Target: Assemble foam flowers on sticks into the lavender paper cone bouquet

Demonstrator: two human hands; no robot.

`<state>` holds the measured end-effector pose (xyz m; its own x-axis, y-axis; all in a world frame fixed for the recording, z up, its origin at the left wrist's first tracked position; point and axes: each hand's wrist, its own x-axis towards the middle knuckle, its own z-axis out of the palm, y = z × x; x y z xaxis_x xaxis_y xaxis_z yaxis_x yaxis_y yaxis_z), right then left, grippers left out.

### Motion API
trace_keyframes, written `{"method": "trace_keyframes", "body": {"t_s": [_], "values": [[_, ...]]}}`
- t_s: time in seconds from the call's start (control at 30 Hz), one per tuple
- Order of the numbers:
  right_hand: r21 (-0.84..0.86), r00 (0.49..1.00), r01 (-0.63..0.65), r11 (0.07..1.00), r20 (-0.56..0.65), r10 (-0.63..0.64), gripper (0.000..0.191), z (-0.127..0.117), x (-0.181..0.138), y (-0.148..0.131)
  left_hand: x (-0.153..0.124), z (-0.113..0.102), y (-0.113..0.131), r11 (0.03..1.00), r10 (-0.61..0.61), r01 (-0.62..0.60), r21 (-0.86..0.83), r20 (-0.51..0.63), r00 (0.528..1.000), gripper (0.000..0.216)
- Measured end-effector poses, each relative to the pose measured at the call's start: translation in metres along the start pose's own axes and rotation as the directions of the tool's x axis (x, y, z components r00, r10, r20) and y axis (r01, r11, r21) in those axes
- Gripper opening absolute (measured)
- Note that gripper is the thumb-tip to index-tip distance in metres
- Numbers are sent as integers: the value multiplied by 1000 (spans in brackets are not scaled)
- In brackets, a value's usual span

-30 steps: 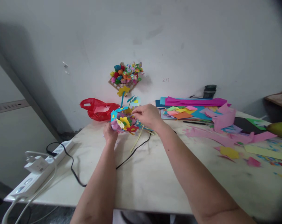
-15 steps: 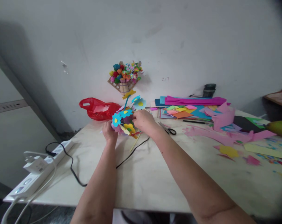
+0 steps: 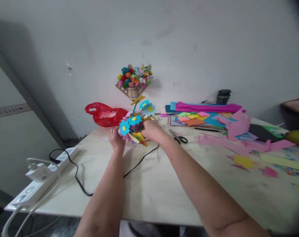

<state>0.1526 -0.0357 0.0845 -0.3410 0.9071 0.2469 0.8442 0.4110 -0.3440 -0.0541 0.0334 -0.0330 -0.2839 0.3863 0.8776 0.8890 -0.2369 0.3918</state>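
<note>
A bunch of blue, yellow and purple paper flowers [image 3: 134, 120] lies tilted over the table, its blooms facing me. Around the pale purple holder [image 3: 120, 132] at its left end, my left hand [image 3: 117, 140] is closed. My right hand [image 3: 152, 130] reaches into the right side of the bunch. Its thumb and fingers are pressed together among the petals, and whatever they pinch is hidden. A pale yellow strip [image 3: 143, 152] lies under the flowers, near a thin black cable [image 3: 142, 160].
Scissors [image 3: 178, 136] lie right of my right hand. Behind are a red plastic bag [image 3: 107, 115], stacked coloured sheets [image 3: 208, 107] and a black pencil [image 3: 206, 129]. Pink scraps [image 3: 223, 143] spread rightward. A power strip [image 3: 43, 177] runs along the left edge; a flower basket [image 3: 132, 93] hangs on the wall.
The view has shifted very slightly. Both hands stay at the paper flowers, with hardly any visible movement.
</note>
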Motion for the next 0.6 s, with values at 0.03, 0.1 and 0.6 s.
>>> {"method": "trace_keyframes", "body": {"t_s": [0.03,0.1,0.6], "values": [[7,1000,-1,1000,-7,1,28,1,1,1,0,1,0,1000,-2,2,0,-1,1000,16],[8,1000,5,1000,-17,-5,29,2,3,3,0,2,-2,1000,7,-7,-13,-17,1000,15],[108,999,41,993,-25,-39,20,-7,-1,5,-1,6,-4,998,3,-7,-66,-52,999,13]]}}
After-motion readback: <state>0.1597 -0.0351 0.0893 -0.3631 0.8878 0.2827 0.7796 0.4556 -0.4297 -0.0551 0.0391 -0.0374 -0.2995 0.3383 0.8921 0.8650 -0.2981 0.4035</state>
